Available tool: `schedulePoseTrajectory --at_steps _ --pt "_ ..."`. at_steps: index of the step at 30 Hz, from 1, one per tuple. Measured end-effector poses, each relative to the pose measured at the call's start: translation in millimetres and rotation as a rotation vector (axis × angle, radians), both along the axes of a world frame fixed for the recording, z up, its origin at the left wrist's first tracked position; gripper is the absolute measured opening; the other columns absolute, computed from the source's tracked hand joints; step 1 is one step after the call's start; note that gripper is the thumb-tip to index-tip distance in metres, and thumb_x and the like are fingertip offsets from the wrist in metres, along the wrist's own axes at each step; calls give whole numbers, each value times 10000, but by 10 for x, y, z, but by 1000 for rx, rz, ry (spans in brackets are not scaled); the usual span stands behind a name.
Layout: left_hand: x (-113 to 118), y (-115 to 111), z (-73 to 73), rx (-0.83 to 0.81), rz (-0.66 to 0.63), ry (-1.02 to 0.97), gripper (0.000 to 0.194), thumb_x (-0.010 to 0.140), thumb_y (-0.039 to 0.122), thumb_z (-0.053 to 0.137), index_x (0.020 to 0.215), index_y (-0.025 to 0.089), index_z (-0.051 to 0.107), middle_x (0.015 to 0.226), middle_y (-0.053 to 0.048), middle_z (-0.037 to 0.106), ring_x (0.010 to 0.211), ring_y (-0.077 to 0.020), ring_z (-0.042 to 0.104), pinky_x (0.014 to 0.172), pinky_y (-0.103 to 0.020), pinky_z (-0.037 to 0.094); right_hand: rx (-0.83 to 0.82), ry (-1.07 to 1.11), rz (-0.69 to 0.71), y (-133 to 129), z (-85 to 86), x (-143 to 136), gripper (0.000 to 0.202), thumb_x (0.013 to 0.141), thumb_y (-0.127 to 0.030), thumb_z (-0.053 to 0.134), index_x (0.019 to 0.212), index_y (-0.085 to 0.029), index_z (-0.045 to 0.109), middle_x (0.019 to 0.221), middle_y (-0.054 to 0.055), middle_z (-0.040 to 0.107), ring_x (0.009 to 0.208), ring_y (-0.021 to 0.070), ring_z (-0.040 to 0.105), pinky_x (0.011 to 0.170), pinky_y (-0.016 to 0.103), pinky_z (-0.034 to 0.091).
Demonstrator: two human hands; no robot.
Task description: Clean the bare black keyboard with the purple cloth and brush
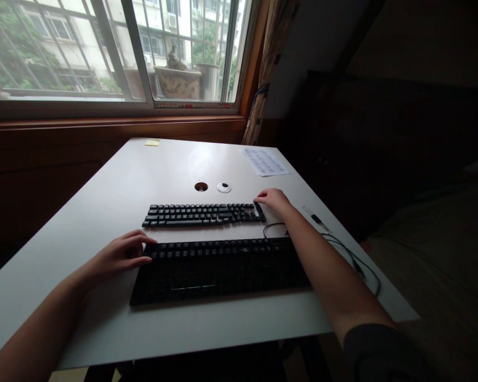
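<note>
Black keyboard point(223, 270) near the front edge of the white tabletop point(91, 217), two rows of keycaps visible along its far side; its nearer surface is too dark to read. The left hand point(123, 253) touches its far left corner, thumb and forefinger parted. Just beyond lie loose black keycaps point(191, 216) in rows. The right hand point(274, 199) is at their right end, fingertips drawn together; whether they grip a keycap cannot be told. Farther out: a round cover point(223, 188) beside a cable hole point(201, 187), a printed sheet point(265, 162), a yellow note point(152, 142) and, beyond, a barred window point(187, 48).
</note>
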State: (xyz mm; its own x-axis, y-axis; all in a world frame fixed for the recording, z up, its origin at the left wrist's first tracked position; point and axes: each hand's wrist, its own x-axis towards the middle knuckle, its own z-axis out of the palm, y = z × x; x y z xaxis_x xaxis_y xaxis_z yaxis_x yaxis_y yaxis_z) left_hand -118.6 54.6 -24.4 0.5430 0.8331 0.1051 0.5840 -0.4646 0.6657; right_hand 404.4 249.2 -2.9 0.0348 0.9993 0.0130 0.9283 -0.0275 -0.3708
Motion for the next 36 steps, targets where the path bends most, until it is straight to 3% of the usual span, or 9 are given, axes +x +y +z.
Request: schedulePoseTrajectory --at_steps 11,23,28,34,36 --pt "13 -6 11 9 10 -7 344 956 446 679 1233 241 686 986 -33 614 753 -136 635 700 -246 555 -52 24 -10 133 -35 23 174 745 -297 823 889 -200 819 814 44 800 776 178 719 736 235 511" --pt "9 -5 11 11 -4 -11 358 957 436 678 1256 239 678 985 -39 617 741 -141 635 693 -254 561 -5 393 6 -33 -21 227 266 751 -357 799 915 -147 787 773 67 777 698 168 679 706 280 558" --pt "17 -4 23 26 4 -2 353 956 443 675 1242 236 686 1001 -45 626 760 -147 642 704 -263 566 -19 544 52 -361 70 341 312 759 -411 802 940 -158 781 882 97 792 791 204 701 749 319 573" --pt "30 -16 36 24 4 -7 347 957 433 682 1240 231 687 1004 -50 625 764 -147 642 713 -265 565 -76 598 37 -1029 155 625 407 722 -514 817 966 -189 798 887 75 784 748 197 683 716 320 547" --pt "24 -15 32 16 2 -8 346 959 433 679 1241 234 686 998 -47 625 759 -147 639 707 -262 562 -120 640 -27 -1251 137 748 424 699 -526 837 968 -200 800 915 78 784 778 212 696 712 321 537"
